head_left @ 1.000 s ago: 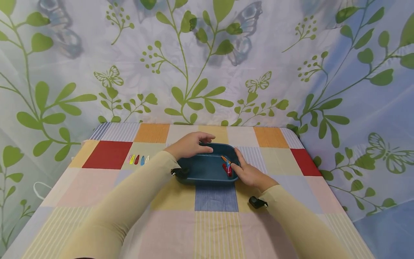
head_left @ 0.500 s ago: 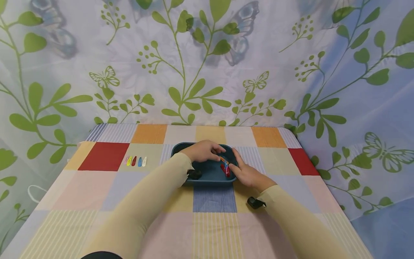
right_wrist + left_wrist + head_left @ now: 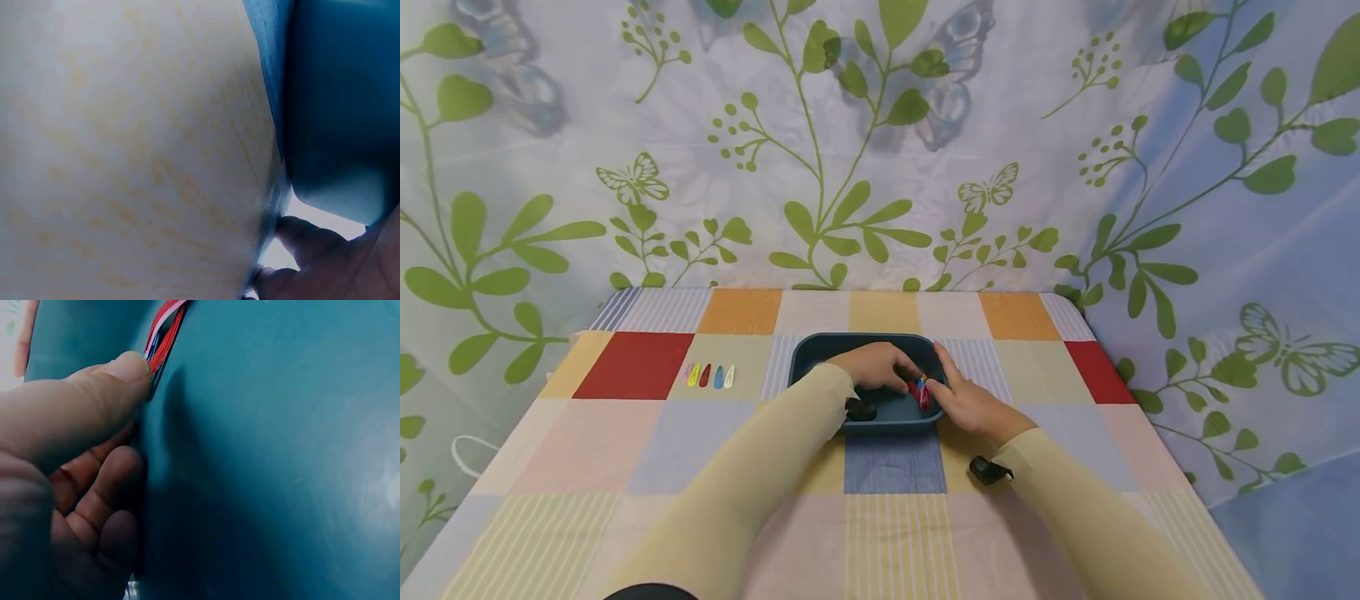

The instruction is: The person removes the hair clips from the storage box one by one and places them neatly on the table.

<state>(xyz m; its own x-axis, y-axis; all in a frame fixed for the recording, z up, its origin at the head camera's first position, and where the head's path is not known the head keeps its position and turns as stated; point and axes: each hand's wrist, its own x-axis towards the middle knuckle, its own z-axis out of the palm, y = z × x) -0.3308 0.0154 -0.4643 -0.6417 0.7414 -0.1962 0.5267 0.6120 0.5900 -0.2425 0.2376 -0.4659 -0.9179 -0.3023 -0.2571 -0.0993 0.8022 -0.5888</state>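
Observation:
A dark teal tray (image 3: 895, 427) sits on the table. In its right end lies a small bunch of red and blue hair clips (image 3: 923, 393), partly covered by the hands. My left hand (image 3: 871, 365) reaches into the tray and pinches at the bunch. In the left wrist view, the thumb of my left hand (image 3: 81, 419) meets the end of the red, white and blue clips (image 3: 165, 344), the other fingers curled. My right hand (image 3: 973, 406) grips the tray's right end, thumb over the rim. The right wrist view shows fingers of my right hand (image 3: 331, 256) beside the tray's outer wall (image 3: 344, 112).
To the left on the patchwork tablecloth (image 3: 692, 446), a row of several hair clips (image 3: 704, 376) runs from pink through yellow, red and blue to white. A leaf-patterned curtain (image 3: 850, 142) hangs behind the table. A white cable loop (image 3: 471, 454) shows at the left edge.
My left hand has moved right and down, from above the tray's middle into it at the clips. My right hand keeps its place on the tray's right end.

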